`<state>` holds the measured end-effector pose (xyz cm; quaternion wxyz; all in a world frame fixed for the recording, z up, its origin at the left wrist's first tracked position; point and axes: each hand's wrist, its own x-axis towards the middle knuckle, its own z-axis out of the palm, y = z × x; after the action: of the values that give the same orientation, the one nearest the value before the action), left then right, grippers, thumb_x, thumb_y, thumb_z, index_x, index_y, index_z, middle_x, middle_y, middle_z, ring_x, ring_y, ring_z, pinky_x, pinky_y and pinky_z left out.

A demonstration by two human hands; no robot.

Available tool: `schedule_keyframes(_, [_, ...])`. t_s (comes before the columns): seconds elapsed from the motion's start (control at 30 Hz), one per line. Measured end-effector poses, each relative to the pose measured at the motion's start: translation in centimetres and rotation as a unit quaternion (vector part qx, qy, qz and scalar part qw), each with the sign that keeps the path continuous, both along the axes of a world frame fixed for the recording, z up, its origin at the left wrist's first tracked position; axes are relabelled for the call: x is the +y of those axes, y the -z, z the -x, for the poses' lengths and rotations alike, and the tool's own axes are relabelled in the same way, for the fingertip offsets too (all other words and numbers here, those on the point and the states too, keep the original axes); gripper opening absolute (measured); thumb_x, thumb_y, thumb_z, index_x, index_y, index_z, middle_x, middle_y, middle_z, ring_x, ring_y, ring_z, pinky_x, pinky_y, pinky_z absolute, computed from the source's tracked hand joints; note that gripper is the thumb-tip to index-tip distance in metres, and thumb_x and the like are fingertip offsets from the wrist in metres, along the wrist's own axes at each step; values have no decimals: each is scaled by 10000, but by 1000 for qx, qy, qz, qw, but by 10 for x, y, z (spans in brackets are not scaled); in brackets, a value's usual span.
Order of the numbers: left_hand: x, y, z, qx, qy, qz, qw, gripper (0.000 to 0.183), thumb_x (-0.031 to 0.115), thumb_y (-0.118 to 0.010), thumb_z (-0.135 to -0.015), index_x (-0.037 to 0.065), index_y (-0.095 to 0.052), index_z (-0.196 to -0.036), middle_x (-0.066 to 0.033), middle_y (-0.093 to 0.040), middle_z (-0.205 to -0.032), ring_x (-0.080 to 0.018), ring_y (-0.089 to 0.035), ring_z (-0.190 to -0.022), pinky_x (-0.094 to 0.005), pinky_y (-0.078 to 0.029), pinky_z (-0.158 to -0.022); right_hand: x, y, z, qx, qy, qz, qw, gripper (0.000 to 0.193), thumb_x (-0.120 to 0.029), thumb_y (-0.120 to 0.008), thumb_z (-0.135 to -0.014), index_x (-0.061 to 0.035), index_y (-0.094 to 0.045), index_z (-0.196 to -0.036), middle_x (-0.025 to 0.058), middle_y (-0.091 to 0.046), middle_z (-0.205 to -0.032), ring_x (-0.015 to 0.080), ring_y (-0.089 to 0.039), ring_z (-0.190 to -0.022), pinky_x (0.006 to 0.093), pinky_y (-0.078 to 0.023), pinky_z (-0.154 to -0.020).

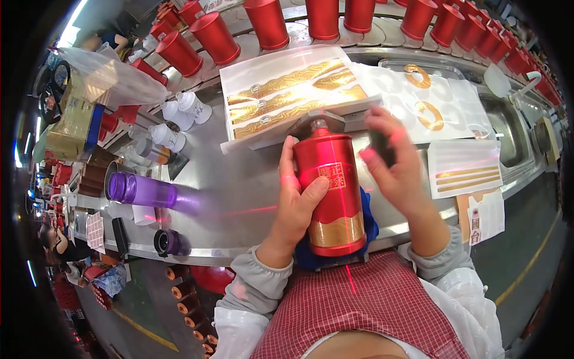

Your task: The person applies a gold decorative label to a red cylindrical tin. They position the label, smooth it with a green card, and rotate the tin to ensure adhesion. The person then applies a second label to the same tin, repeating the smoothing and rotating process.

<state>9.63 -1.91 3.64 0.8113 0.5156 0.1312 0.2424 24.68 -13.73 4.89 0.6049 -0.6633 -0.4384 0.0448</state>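
1. Head view: a shiny steel bench (239, 179) curves past, with glossy red bottles (263, 24) lined up behind.
2. Left hand (296, 209) clamps a red bottle (330, 191), lying on a blue cloth (368, 218) at the near edge.
3. Right hand (397, 167) hovers beside it, fingers loosely curled around something dark.
4. Gold sticker sheets (287, 96) lie flat beyond.

Left hand (294, 206) grips red bottle (329, 191); right hand (397, 164) beside it.
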Motion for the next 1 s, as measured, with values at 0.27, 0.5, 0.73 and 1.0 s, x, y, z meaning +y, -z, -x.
schedule_keyframes(0.27, [1, 2, 0, -19, 8, 18, 1000, 854, 295, -557, -980, 5, 25, -1533, -168, -319, -1485, -241, -386, -1350, -381, -343, -1112, 10, -52, -14, -337, -131, 75, 929, 167, -87, -662, -827, -51, -572, -964, 103, -622, -817, 329, -632, -706, 417, -501, -623])
schedule_keyframes(0.5, [1, 6, 3, -77, -19, 51, 996, 632, 403, -285, -1062, -2, -148, -1527, -146, -282, -1551, -245, -329, -1412, -401, -285, -1166, 51, -87, -11, -265, -241, 235, 903, 153, -137, -691, -770, -48, -635, -881, 160, -641, -796, 366, -634, -796, 445, -514, -709])
schedule_keyframes(0.73, [2, 12, 5, -104, -3, 78, 992, 680, 441, -287, -1052, -7, -102, -1529, -158, -270, -1546, -260, -317, -1413, -412, -273, -1169, 40, -61, -21, -462, -100, 48, 880, 118, -118, -683, -716, -111, -573, -757, 56, -512, -758, 255, -565, -792, 405, -430, -697])
schedule_keyframes(1.0, [-10, 17, 6, -73, -117, -58, 989, 691, 458, -282, -1049, 3, -91, -1533, -197, -329, -1520, -314, -373, -1390, -457, -295, -1151, 1, -40, -43, -124, -174, 104, 971, 186, -69, -723, -818, -5, -654, -979, 81, -632, -814, 186, -596, -690, 294, -474, -613])
